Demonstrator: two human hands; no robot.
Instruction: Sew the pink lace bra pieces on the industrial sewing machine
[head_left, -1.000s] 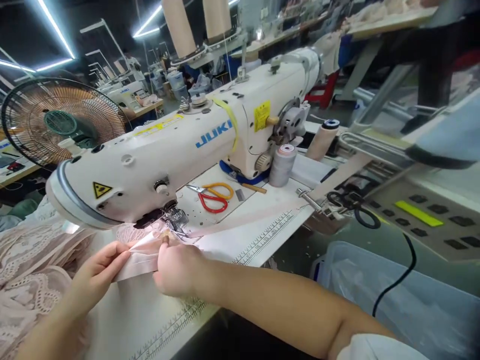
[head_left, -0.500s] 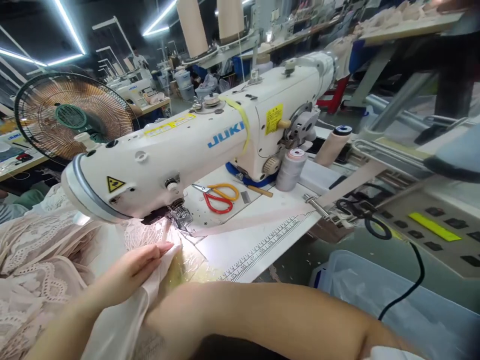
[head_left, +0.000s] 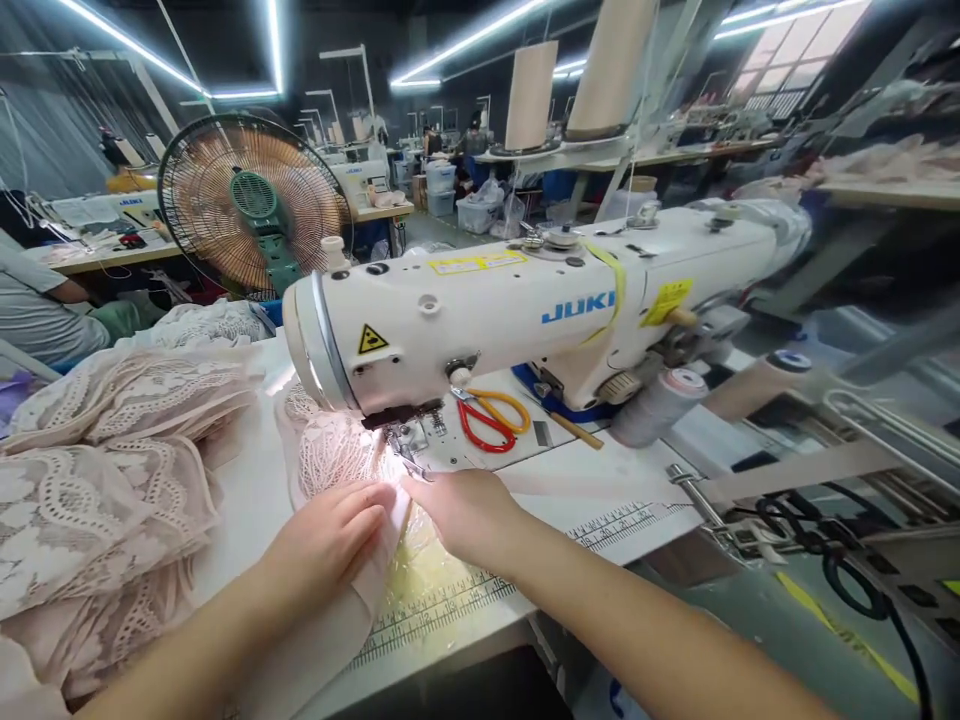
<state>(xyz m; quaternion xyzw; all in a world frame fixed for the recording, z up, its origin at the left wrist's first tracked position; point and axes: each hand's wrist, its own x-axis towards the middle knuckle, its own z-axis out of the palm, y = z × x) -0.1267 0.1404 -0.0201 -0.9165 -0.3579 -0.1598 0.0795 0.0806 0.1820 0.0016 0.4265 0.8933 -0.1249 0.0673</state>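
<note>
A white sewing machine [head_left: 487,310] stands across the middle of the view, its needle area lit. Pale pink lace fabric [head_left: 337,450] lies under and beside its head. My left hand [head_left: 337,530] is closed on the fabric's edge just in front of the presser foot. Close to it on the right, my right hand [head_left: 461,515] has its fingers pressed together at the same edge, beside the foot; its fingertips are partly hidden. Red and orange handled scissors [head_left: 491,420] rest on the machine bed behind my right hand.
Piled lace fabric [head_left: 112,480] covers the left side. A fan [head_left: 255,200] stands behind the machine. Thread cones [head_left: 660,405] and a metal tape guide [head_left: 697,495] are at the right. A printed ruler [head_left: 435,615] runs along the table's front. A person's sleeve [head_left: 37,300] shows far left.
The view has swung left and levelled. My right hand has risen from low by the front edge to the fabric beside the presser foot. My left hand remains on the fabric.
</note>
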